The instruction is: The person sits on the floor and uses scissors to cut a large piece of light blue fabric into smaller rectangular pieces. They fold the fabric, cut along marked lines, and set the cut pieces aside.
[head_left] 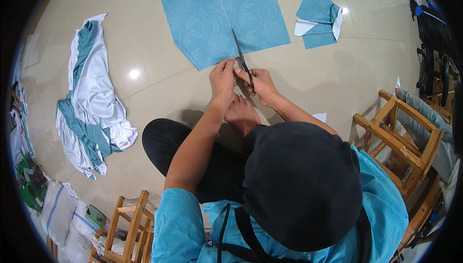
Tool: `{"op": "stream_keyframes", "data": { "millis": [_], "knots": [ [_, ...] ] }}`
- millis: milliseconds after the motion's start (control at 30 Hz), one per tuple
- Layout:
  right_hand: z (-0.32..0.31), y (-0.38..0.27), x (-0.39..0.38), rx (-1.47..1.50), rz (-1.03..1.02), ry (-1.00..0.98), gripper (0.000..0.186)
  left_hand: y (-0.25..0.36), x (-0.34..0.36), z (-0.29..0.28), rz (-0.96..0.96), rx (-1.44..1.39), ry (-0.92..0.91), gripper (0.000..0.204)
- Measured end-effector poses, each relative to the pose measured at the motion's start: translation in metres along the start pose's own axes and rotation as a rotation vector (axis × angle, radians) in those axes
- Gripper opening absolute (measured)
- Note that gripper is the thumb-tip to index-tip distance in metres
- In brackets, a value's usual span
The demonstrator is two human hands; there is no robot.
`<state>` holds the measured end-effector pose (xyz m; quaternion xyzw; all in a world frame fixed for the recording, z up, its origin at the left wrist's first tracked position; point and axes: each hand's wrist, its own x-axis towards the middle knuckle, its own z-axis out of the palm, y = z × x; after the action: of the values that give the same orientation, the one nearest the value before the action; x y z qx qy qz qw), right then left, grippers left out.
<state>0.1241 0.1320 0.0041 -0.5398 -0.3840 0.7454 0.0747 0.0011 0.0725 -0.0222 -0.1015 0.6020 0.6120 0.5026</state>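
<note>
A blue-green cloth with a pale leaf pattern (193,26) lies flat on the floor, and a thin pale line runs down it to the tip of the scissors. My left hand (223,78) pinches the cloth's near edge, just left of the blades. Dark-handled scissors (239,50) are gripped in my right hand (262,87), thumb and fingers at the handles. They point away from me, one blade showing on top of the cloth. Whether the other blade lies underneath cannot be seen.
A smaller folded piece of the same-coloured cloth (316,21) lies at the far right. Left of me is a crumpled white and teal cloth (94,89). Wooden stools stand at the right (405,142) and lower left (128,229), near white sacks (58,210).
</note>
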Motion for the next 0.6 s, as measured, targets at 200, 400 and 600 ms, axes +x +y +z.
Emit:
{"op": "stream_keyframes", "data": {
  "millis": [200,400,600],
  "knots": [
    [0.0003,-0.0021,-0.0002,0.012,0.010,-0.011,0.051,0.0014,-0.0009,0.0009,0.000,0.008,0.004,0.017],
    [0.0004,-0.0026,-0.0001,0.018,0.017,-0.019,0.050,0.0024,-0.0015,0.0005,-0.005,0.019,0.011,0.018],
    [0.0000,-0.0002,0.0001,0.024,0.020,-0.003,0.050,0.0015,-0.0005,0.0013,0.002,0.024,0.023,0.019]
  ]
}}
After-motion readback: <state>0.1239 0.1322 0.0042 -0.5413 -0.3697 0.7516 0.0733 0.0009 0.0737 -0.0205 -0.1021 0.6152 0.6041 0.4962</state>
